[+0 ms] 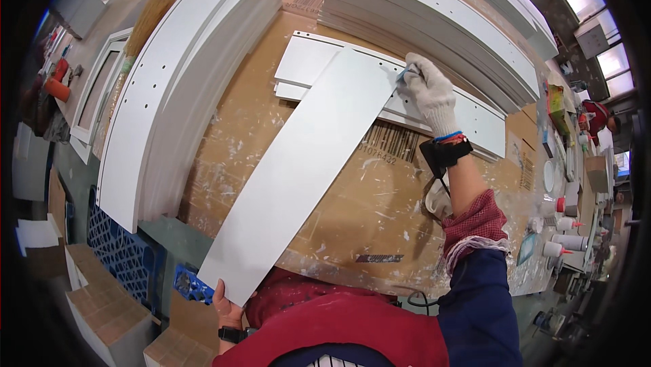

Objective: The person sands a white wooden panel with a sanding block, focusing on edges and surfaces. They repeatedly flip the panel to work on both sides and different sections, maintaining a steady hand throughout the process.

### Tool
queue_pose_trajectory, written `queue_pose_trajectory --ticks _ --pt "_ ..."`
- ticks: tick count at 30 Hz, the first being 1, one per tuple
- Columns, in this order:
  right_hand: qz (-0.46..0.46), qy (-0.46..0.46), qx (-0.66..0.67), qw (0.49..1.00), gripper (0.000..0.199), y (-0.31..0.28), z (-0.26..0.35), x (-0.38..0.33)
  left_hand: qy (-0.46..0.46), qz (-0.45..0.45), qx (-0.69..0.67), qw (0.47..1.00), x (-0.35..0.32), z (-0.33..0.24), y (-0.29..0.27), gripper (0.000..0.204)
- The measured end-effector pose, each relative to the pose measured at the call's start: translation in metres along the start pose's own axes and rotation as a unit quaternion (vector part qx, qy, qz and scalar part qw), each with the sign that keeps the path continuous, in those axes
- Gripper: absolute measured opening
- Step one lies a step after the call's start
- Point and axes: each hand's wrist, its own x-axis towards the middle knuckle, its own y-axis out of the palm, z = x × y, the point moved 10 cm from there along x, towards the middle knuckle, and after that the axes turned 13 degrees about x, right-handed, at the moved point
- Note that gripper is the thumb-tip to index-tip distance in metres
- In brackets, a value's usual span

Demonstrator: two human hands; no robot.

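Note:
A long white board [285, 170] slants across the cardboard-covered table, its far end resting over shorter white boards [475, 119]. My bare left hand [229, 311] grips the near end of the board at its lower edge, thumb showing on the face. In a white knit glove, my right hand [432, 89] is closed in a pinch at the right edge of the board's far end. Between its fingertips shows a small blue piece [405, 72], touching or very near that edge; its kind is too small to make out.
Stacked white boards with dark holes stand at the left [169, 75] and the back [427, 34]. A straw brush [149, 21] lies beyond the left stack. A blue plastic crate [122, 252] and cardboard boxes [112, 299] sit lower left. White bottles [553, 249] line the right.

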Motion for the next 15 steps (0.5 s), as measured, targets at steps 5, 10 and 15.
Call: queue_pose_trajectory --ticks 5,10,15 --pt "-0.034 0.052 0.017 0.998 0.032 -0.008 -0.002 -0.004 -0.004 -0.007 -0.002 1.0 0.0 0.0 -0.001 0.056" --pt "0.004 -0.032 -0.032 0.999 0.033 0.003 0.013 -0.01 -0.003 -0.018 -0.002 1.0 -0.001 -0.001 0.0 0.056" --pt "-0.037 -0.003 -0.019 0.999 0.033 -0.006 0.012 -0.01 -0.004 -0.007 -0.003 1.0 0.001 -0.002 0.003 0.057"
